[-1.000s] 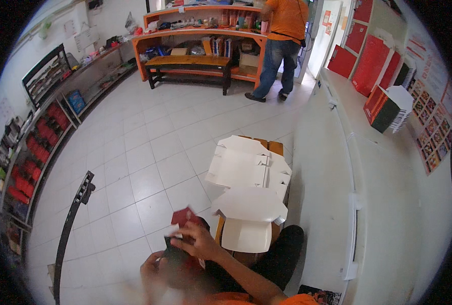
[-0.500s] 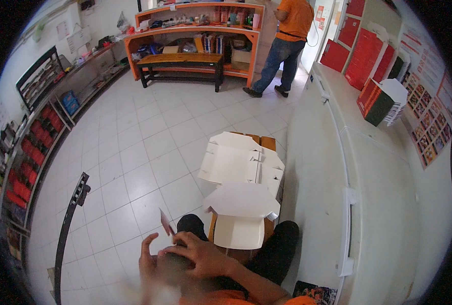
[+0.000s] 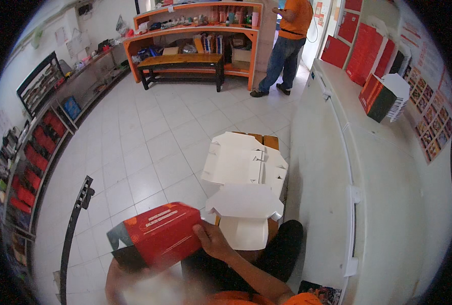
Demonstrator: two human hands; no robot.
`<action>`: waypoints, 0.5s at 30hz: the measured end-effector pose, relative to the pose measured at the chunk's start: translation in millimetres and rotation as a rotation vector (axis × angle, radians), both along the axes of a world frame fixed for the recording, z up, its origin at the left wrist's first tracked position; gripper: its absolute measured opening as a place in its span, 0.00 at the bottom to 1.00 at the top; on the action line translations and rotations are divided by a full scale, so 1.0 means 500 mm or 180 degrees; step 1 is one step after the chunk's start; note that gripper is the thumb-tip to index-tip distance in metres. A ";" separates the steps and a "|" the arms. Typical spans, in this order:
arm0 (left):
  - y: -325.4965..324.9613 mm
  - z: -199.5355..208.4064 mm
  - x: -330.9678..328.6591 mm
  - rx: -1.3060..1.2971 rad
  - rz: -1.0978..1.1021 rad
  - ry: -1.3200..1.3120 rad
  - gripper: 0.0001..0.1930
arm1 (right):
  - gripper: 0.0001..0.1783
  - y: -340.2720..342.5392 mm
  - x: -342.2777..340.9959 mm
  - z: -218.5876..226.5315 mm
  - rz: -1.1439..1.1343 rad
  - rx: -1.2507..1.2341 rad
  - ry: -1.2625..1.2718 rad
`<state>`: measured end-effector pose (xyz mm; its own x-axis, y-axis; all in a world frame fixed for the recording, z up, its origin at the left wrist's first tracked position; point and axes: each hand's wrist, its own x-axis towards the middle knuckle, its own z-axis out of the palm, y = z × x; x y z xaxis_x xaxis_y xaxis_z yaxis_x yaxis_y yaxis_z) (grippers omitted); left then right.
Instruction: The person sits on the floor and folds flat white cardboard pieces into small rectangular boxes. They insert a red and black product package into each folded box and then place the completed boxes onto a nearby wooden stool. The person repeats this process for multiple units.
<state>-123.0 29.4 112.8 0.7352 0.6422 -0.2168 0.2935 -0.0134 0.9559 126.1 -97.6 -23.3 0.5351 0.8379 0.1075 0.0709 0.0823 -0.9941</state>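
A red and dark green cardboard box [image 3: 167, 231] is tilted up in front of me, above my lap. Gripping its right end is my right hand [image 3: 215, 243], thumb against the red face. My left hand [image 3: 115, 284] holds the box from below at its dark left end; its fingers are mostly hidden and blurred. Just beyond the box, an unfolded white carton [image 3: 243, 233] lies between my knees with its lid raised. Behind that, more opened white cartons [image 3: 232, 160] overlap on a wooden bench [image 3: 271, 142].
A long white chest freezer [image 3: 322, 168] runs along my right, with folded red and green cartons [image 3: 381, 99] on top. A black strap-like bar [image 3: 73, 229] rises at left. Shelves [image 3: 38, 157] line the left wall. Farther off stand an orange shelf unit [image 3: 254, 56] and a person [image 3: 287, 46].
The box has come up into view between my hands, its red face turned upward. Before, my hands were close together with only a thin edge showing. The far person shifted slightly right.
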 end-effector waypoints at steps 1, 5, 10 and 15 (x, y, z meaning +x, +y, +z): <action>-0.015 0.022 0.019 0.0141 0.0103 0.0006 0.19 | 0.26 0.007 -0.003 0.000 0.0127 -0.0012 -0.0102; 0.000 0.010 0.014 0.0651 -0.0205 0.1516 0.14 | 0.26 0.021 0.010 0.080 -0.1333 0.0038 -0.2788; -0.040 -0.005 0.067 0.1800 -0.2015 0.2719 0.10 | 0.18 0.049 -0.045 0.100 0.1218 0.0791 -0.0607; -0.056 0.008 0.079 -0.0278 -0.0601 0.1750 0.13 | 0.09 0.016 -0.006 0.099 0.0657 0.1166 0.0289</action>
